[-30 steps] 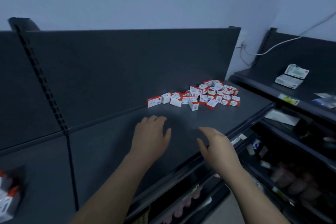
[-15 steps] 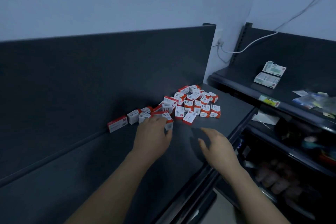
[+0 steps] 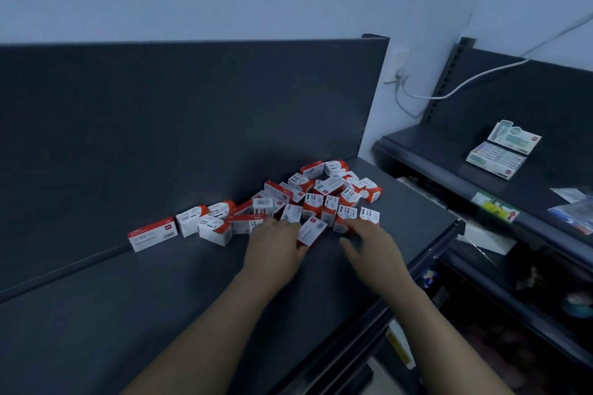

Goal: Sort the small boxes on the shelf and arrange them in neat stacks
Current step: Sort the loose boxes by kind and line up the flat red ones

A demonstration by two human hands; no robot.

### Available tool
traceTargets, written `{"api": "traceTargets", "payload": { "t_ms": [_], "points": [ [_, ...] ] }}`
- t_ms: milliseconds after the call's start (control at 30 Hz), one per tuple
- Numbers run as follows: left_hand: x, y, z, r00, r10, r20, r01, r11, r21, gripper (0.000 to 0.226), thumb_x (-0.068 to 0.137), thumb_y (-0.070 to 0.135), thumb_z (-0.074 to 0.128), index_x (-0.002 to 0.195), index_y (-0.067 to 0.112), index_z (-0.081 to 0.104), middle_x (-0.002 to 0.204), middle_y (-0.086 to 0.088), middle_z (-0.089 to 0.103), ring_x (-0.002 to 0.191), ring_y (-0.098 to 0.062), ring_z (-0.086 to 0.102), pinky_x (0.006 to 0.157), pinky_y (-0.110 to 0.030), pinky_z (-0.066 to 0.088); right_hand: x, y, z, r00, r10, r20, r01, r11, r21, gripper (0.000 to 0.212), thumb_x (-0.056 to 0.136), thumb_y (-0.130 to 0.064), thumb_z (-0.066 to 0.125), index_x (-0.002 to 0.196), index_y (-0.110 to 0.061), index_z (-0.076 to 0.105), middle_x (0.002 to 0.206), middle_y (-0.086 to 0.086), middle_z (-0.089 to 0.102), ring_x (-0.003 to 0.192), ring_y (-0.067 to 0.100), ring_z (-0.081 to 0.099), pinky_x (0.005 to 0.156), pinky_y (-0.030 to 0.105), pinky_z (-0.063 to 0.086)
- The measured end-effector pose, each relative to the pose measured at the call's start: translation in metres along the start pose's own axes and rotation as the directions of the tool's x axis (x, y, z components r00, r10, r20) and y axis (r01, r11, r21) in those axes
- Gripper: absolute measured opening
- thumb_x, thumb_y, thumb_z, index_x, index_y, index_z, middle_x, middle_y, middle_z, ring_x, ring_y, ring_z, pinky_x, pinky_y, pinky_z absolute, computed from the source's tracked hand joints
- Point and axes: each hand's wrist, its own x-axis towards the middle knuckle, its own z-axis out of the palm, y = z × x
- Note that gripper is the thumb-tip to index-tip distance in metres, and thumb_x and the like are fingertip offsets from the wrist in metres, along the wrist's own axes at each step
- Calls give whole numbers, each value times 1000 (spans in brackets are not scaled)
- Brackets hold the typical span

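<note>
Several small red-and-white boxes lie in a loose heap on the dark shelf, against its back panel. One longer box lies apart at the left end. My left hand rests palm down at the heap's front edge, fingers touching the nearest boxes, with a tilted box by its thumb. My right hand reaches the right front of the heap, fingers spread and touching two boxes. Neither hand plainly holds a box.
The shelf's front edge runs just right of my right hand. A second dark shelf stands to the right with two green-white packets and other items. A white cable hangs from a wall socket. Lower shelves hold goods.
Both hands have moved forward from the bare shelf to the heap and now touch its front boxes. The view has come closer and swung right.
</note>
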Motion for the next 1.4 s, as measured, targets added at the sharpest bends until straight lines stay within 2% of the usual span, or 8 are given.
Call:
{"api": "traceTargets", "payload": {
  "t_ms": [133,467,633,833,1000,1133,1267,1400],
  "points": [
    [17,6,12,999,-29,25,29,999,30,25,89,43,55,102,22,59,104,2,62,98,-18,53,83,-32,43,21,11,1,997,-74,3,74,997,29,11,91,-22,54,98,-18,62,98,-5,63,91,14,56,73,26,43],
    [19,11,12,984,-139,111,155,978,-141,45,82,24,63,125,18,54,127,-1,48,111,-17,51,95,-33,46,46,21,6,976,-218,14,215,971,108,19,92,-19,56,110,-17,62,109,-2,63,99,11,53,79,22,38],
    [1,0,-9,973,-230,-13,218,940,-264,38,77,22,60,114,13,63,112,-3,66,101,-18,59,88,-36,51,56,16,17,942,-334,8,332,938,95,14,90,-21,57,103,-17,62,99,-3,64,96,13,55,80,23,43],
    [-25,-21,-29,895,-381,-234,257,866,-430,29,77,20,63,105,25,67,81,11,66,71,-3,61,67,-19,49,70,-5,46,929,-362,74,362,932,12,51,88,-41,60,133,-19,52,132,-1,55,128,16,39,108,30,30],
    [-44,-39,-32,840,-467,-276,271,802,-532,33,81,12,66,111,25,66,96,10,67,82,-4,63,80,-23,53,80,-24,63,937,-309,164,336,926,-173,72,82,-65,51,135,-16,46,140,2,48,138,24,26,115,39,21],
    [-53,-45,-27,809,-503,-306,261,773,-579,31,79,7,68,107,20,69,103,20,61,93,3,61,83,-11,48,81,-28,72,927,-334,168,370,887,-276,70,85,-63,46,135,-15,45,142,6,46,138,27,24,116,41,16],
    [-61,-47,-22,763,-574,-298,286,712,-641,30,76,-1,68,101,16,70,109,11,61,96,4,59,79,0,42,77,-32,70,933,-315,176,350,908,-231,66,82,-61,49,130,-17,49,133,6,51,130,27,28,113,40,16],
    [-71,-49,-22,742,-601,-295,273,674,-687,31,74,-3,69,96,19,69,109,11,62,96,-4,63,86,-12,48,61,-39,60,934,-310,176,323,945,-48,74,76,-51,63,138,-19,39,137,2,40,131,23,26,111,35,21]
  ]
}}
